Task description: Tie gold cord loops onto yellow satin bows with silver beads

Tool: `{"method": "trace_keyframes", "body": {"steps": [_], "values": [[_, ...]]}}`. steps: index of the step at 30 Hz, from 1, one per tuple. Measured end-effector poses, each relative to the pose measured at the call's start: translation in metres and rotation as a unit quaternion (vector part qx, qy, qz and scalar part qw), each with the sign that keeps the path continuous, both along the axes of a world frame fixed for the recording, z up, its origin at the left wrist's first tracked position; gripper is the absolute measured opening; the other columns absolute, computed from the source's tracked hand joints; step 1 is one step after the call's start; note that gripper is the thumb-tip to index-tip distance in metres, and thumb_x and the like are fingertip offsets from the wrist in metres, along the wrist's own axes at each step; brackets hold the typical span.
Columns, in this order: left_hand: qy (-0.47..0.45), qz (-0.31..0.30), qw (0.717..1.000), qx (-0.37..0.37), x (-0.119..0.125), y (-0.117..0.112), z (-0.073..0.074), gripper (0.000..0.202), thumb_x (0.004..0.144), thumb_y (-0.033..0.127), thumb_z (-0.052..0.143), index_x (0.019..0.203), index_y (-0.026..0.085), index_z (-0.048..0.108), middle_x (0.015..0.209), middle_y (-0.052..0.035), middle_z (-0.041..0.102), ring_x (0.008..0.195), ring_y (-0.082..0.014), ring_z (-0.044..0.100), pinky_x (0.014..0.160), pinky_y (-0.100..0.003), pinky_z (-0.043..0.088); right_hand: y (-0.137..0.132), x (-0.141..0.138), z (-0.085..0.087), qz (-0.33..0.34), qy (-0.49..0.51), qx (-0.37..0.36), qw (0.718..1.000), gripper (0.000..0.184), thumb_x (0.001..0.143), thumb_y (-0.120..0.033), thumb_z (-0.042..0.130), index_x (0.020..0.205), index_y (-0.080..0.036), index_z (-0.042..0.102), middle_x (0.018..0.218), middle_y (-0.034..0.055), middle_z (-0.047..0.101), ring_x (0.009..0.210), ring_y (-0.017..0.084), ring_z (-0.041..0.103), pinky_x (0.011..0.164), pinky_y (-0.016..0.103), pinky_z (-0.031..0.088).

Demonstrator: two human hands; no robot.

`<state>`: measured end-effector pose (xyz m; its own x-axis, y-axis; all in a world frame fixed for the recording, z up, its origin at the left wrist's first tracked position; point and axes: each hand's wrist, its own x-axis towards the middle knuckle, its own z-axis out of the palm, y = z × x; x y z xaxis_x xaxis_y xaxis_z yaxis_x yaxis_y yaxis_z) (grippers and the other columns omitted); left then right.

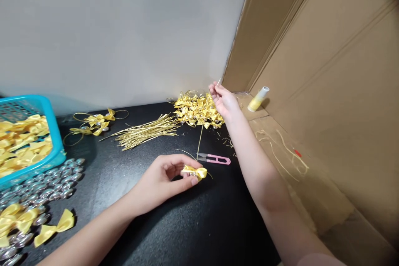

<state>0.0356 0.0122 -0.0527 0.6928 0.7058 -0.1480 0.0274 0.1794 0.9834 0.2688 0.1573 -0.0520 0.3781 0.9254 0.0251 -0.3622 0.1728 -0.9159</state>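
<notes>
My left hand [170, 178] pinches a yellow ribbon bow [199, 172] with a small silver bead at its middle, low above the black tabletop. A yellow thread [200, 141] runs up and away from the bow. Raised at the far right, my right hand [223, 99] is closed on a thin, pale needle [219, 82] whose tip points upward. Whether the thread reaches the needle cannot be made out. Pink thread snips [218, 159] lie on the table just beyond the held bow.
Finished-looking bows [196, 110] are heaped at the back, beside gold twist ties [148, 131]. More tied bows [99, 121] lie farther left. A turquoise basket [57, 141] holds bows, with silver beads [56, 183] before it. A thread spool [258, 99] stands by the cardboard wall [343, 91].
</notes>
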Motion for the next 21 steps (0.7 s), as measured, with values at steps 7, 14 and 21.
{"method": "trace_keyframes", "body": {"steps": [7, 14, 21], "values": [[-0.049, 0.024, 0.993, -0.102, 0.001, -0.003, 0.003, 0.023, 0.069, 0.017, 0.082, 0.090, 0.017, 0.075, 0.081, -0.0013, 0.078, 0.069, -0.0120, 0.069, 0.068, -0.022, 0.055, -0.015, -0.009, 0.016, 0.036, 0.023, -0.021, 0.999, 0.009, 0.093, -0.022, 0.054, 0.100, -0.022, 0.058, 0.070, -0.0044, 0.065, 0.060, 0.007, 0.061, 0.056, 0.018, 0.050], [-0.101, 0.027, 0.981, -0.163, 0.003, -0.005, 0.012, 0.023, 0.070, 0.012, 0.082, 0.091, 0.020, 0.077, 0.080, 0.0009, 0.079, 0.067, -0.0064, 0.070, 0.066, -0.012, 0.053, -0.016, -0.012, 0.020, 0.034, 0.073, -0.063, 0.995, 0.019, 0.095, -0.010, 0.044, 0.079, -0.019, 0.050, 0.051, -0.0099, 0.041, 0.039, 0.003, 0.035, 0.043, 0.018, 0.028], [-0.100, 0.023, 0.983, -0.154, 0.001, -0.008, 0.014, 0.022, 0.075, 0.009, 0.078, 0.093, 0.022, 0.077, 0.079, 0.0025, 0.079, 0.067, -0.0036, 0.070, 0.066, -0.007, 0.052, -0.016, -0.012, 0.018, 0.020, 0.067, -0.081, 0.994, 0.018, 0.095, -0.014, 0.048, 0.078, -0.019, 0.052, 0.044, -0.0127, 0.023, 0.036, 0.005, 0.018, 0.040, 0.021, 0.017]]}}
